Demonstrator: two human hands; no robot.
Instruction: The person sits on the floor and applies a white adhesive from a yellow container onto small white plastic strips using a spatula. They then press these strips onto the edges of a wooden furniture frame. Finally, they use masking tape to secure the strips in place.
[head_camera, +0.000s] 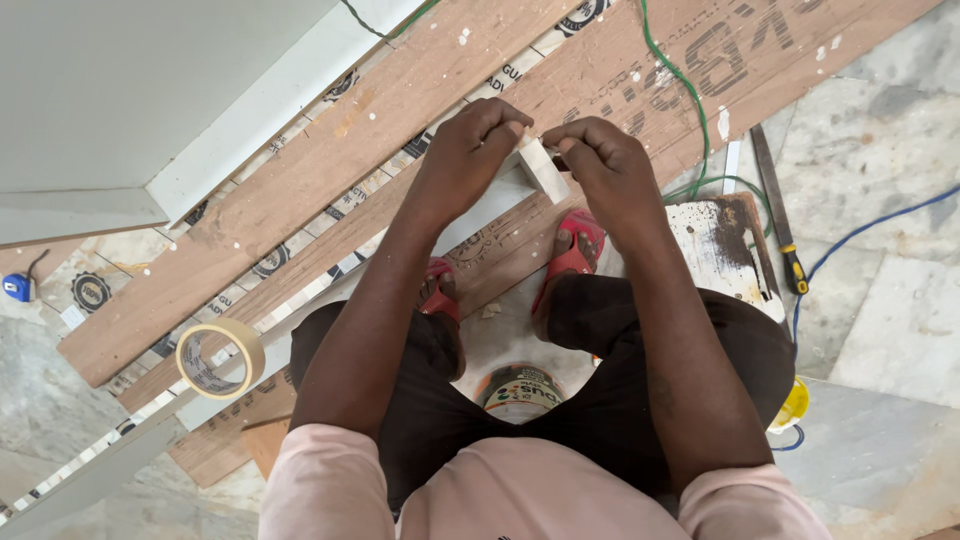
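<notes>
Both my hands meet over a long pale grey-white strip (490, 205) that runs diagonally across the floor. My left hand (470, 150) pinches one end of a short piece of cream masking tape (540, 165). My right hand (605, 160) pinches the other end, its fingers closed on it. The tape sits at the strip's upper end. I squat with my feet in red sandals (575, 250) on the plywood planks.
A roll of masking tape (220, 357) lies on the planks at left. Brown plywood planks (330, 150) cross the marble floor. A file with a yellow-black handle (780, 215), green and blue cables, a blue tape measure (17, 287), a pale panel (120, 90) and a round tin (520, 390) surround me.
</notes>
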